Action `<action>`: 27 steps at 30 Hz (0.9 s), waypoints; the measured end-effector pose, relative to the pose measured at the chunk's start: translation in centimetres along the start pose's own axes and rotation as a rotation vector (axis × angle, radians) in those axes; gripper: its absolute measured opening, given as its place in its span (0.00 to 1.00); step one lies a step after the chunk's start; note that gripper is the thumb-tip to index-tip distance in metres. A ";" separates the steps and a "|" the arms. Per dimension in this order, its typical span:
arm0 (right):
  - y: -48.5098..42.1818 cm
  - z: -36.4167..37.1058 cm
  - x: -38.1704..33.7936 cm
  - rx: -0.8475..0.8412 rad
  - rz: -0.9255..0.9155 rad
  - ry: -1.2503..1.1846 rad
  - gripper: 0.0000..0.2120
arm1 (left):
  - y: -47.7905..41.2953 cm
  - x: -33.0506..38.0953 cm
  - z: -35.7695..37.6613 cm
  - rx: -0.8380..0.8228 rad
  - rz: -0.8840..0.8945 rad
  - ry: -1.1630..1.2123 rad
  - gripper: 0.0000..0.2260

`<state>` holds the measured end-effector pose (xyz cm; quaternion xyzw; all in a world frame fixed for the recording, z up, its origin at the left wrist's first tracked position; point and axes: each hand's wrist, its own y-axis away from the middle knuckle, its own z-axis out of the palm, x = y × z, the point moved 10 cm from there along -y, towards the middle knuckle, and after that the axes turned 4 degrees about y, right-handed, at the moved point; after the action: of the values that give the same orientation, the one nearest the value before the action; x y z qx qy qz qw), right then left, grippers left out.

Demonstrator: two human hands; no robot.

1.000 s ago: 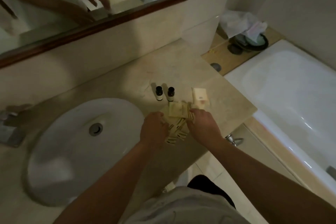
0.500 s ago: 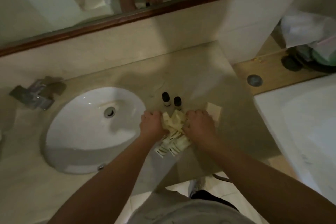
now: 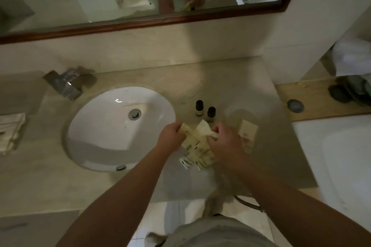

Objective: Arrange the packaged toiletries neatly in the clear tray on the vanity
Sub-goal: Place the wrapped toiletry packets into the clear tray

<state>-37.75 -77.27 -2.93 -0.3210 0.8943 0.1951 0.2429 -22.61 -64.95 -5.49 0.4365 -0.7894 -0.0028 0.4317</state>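
A loose bunch of cream toiletry packets (image 3: 197, 147) with dark print lies on the beige vanity top (image 3: 236, 78), just right of the sink. My left hand (image 3: 170, 136) grips the bunch at its left end. My right hand (image 3: 224, 142) is shut on its right side, and the packets fan out below both hands. Two small dark-capped bottles (image 3: 203, 110) stand upright just behind the packets. A cream soap box (image 3: 248, 133) lies flat to the right, partly under my right hand. I cannot make out the clear tray's edges in this dim light.
A white oval sink (image 3: 112, 130) is set in the counter to the left, with a chrome tap (image 3: 64, 84) behind it. Folded towels (image 3: 11, 132) lie at the far left. A bathtub (image 3: 337, 156) and a wooden ledge (image 3: 313, 100) are at the right. A framed mirror (image 3: 140, 22) runs along the wall.
Both hands have closed in on the packets and gathered them into a bunch. My view has swung left, so the sink and tap sit nearer the middle.
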 end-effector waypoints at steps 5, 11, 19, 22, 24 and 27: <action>3.6 1.7 -8.4 0.009 -0.088 -0.211 0.09 | 6.0 -5.7 -9.7 0.169 0.035 0.328 0.07; 8.7 8.8 -21.2 -0.080 -0.064 -0.547 0.06 | 14.8 -17.9 -21.5 0.391 -0.046 0.705 0.17; 12.2 20.0 -33.4 -0.279 -0.078 -0.627 0.05 | 22.4 -30.0 -31.4 0.539 -0.062 0.902 0.22; 11.9 22.1 -36.1 -0.322 -0.066 -0.674 0.06 | 22.3 -31.8 -33.5 0.527 -0.118 0.955 0.08; 10.9 23.4 -37.5 -0.344 -0.070 -0.674 0.06 | 21.8 -33.2 -35.2 0.583 -0.156 0.861 0.07; 8.7 25.5 -40.3 -0.399 -0.084 -0.679 0.06 | 20.9 -34.6 -37.7 0.654 -0.144 0.721 0.10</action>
<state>-8.48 -38.80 0.78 -0.3152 0.6938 0.4501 0.4655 -2.63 -14.01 2.65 0.5756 -0.5172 0.3665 0.5165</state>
